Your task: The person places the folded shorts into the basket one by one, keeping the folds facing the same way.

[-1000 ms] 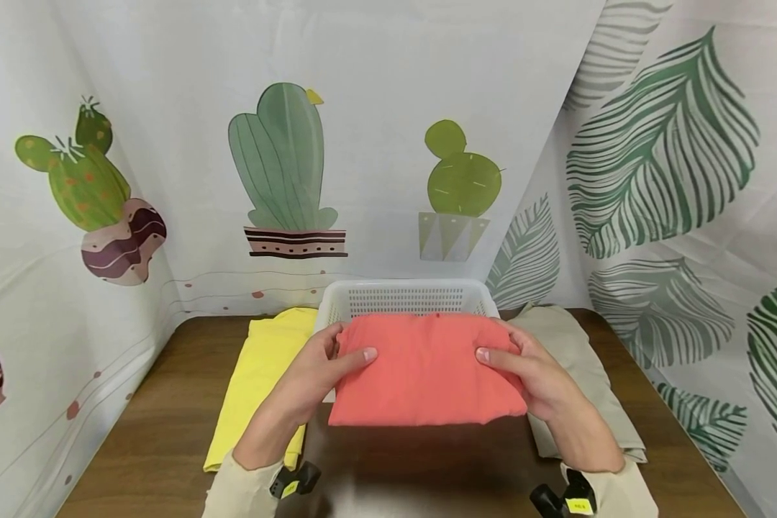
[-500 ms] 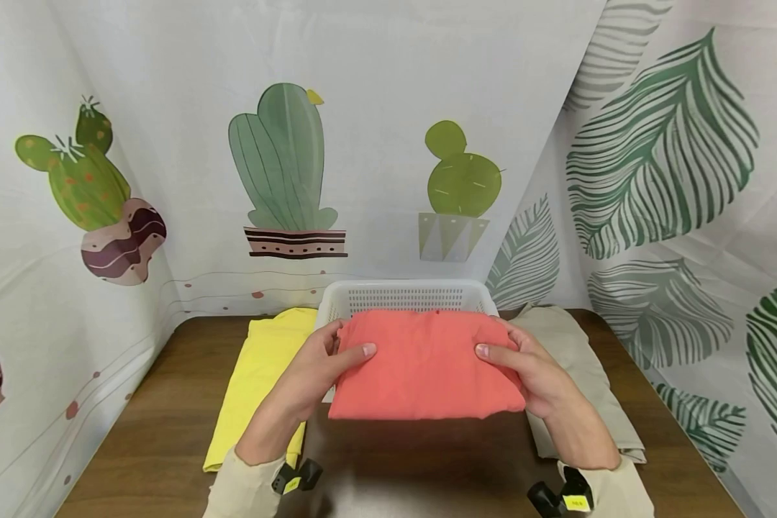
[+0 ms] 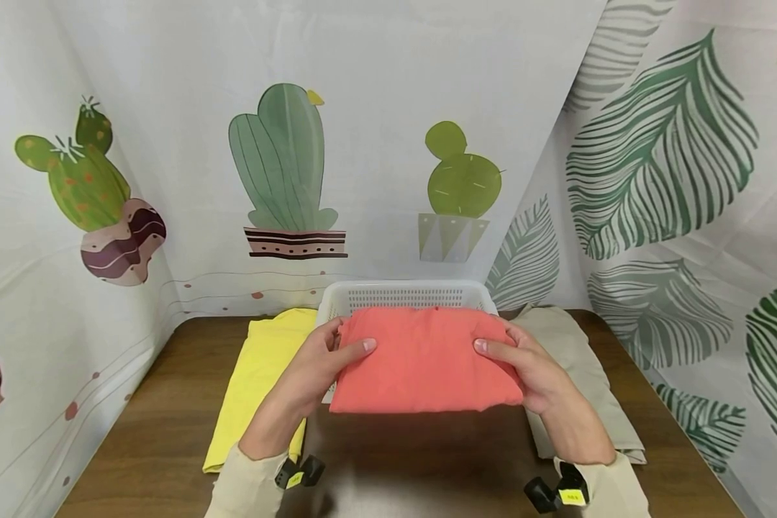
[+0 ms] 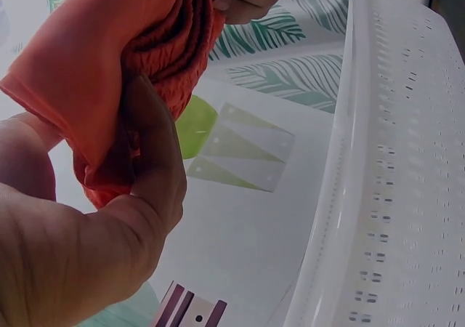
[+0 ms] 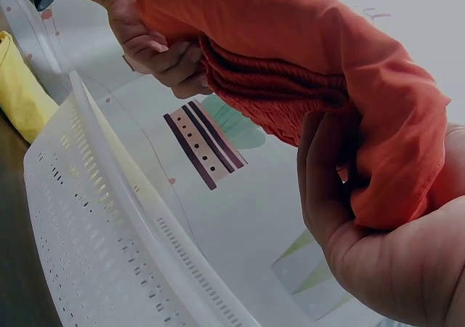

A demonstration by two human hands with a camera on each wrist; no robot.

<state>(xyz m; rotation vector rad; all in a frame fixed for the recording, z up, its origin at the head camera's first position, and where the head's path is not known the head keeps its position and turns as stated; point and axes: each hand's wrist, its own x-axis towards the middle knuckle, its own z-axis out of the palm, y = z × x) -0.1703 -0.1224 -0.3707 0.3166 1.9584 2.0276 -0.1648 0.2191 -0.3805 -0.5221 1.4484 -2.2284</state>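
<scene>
A folded coral-red garment (image 3: 427, 363) is held up in front of the basket, one hand at each side. My left hand (image 3: 317, 363) grips its left end, thumb on top and fingers underneath. At the right end my right hand (image 3: 534, 367) grips it the same way. From below, the wrist views show stacked layers with a gathered, crinkled edge on the garment (image 5: 276, 87). Behind it stands a white perforated plastic basket (image 3: 404, 285); the garment hides much of its inside and front. In the left wrist view, the basket wall (image 4: 392, 160) is to the right of the hand.
A folded yellow cloth (image 3: 259, 388) lies left of the basket on the brown wooden table (image 3: 149, 432). On the right lies a folded grey-beige cloth (image 3: 576, 360). A white curtain (image 3: 375, 144) printed with cacti and leaves hangs behind the table.
Both hands have shifted the garment slightly up and away, toward the basket. Their grip looks the same, and the basket and other cloths have not moved.
</scene>
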